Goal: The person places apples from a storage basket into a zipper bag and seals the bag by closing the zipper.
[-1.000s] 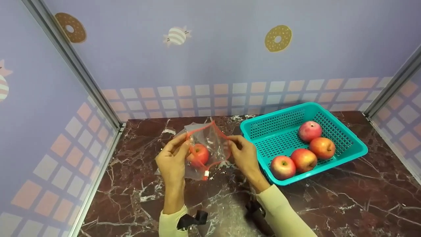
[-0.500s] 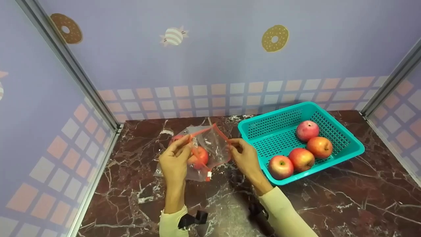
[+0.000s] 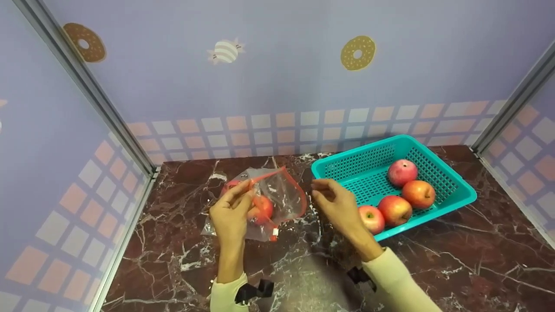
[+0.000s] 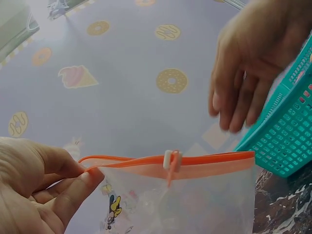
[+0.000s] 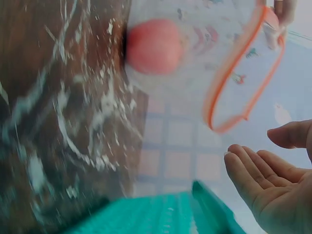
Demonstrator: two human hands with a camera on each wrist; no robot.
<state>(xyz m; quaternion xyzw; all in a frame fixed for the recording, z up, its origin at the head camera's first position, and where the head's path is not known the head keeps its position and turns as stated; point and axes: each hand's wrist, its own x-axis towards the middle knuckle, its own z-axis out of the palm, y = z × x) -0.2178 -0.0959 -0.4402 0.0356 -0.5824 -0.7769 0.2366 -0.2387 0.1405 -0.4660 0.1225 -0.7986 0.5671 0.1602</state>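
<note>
A clear zip bag (image 3: 282,206) with an orange rim and a white slider (image 4: 171,161) stands with its mouth spread. Its rim is pinched between thumb and fingers of my left hand (image 3: 230,212) at the left end. Inside the bag lies a red apple (image 3: 262,209), seen through the plastic; more red shows behind my left fingers. My right hand (image 3: 340,208) is apart from the bag, between it and the teal basket (image 3: 470,195). In the right wrist view its fingers (image 5: 263,175) are extended, thumb apart, nothing held.
The teal basket at the right holds several apples (image 3: 395,210) along its front and right sides. Brown marbled tabletop (image 3: 182,260) runs under everything. A patterned back wall (image 3: 277,78) and side panels bound the space. Black straps (image 3: 256,291) sit at both wrists.
My right hand has let go of the bag's right rim and moved right, toward the basket. My left hand keeps its pinch on the bag, and the bag's mouth stays spread.
</note>
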